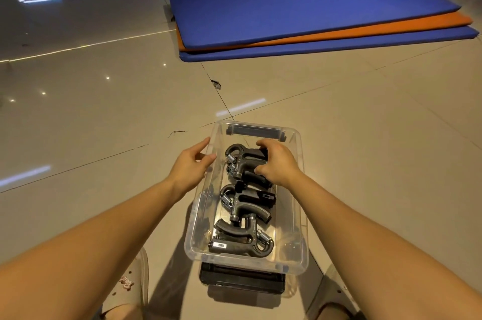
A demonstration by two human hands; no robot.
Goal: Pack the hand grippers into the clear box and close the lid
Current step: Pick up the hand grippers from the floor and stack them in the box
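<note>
Clear box sits on tiled floor, lid off. Three black hand grippers inside. Right hand clasps the far hand gripper; middle gripper and near gripper lie loose. Left hand — fingers loosely spread — rests against the box's left wall. Stacked blue and orange mats well beyond; dark tray under the box's near end.

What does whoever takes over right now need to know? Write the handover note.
Left hand: open, resting on the clear box at its left wall, steadying it.
Right hand: inside the box at the far end, closed on the far hand gripper.
Two more hand grippers lie in the box: middle and near.
Done: three grippers in the box.
Left: release the far one, fit the lid and close it. The dark piece under the box's near end may be the lid; cannot confirm.
</note>
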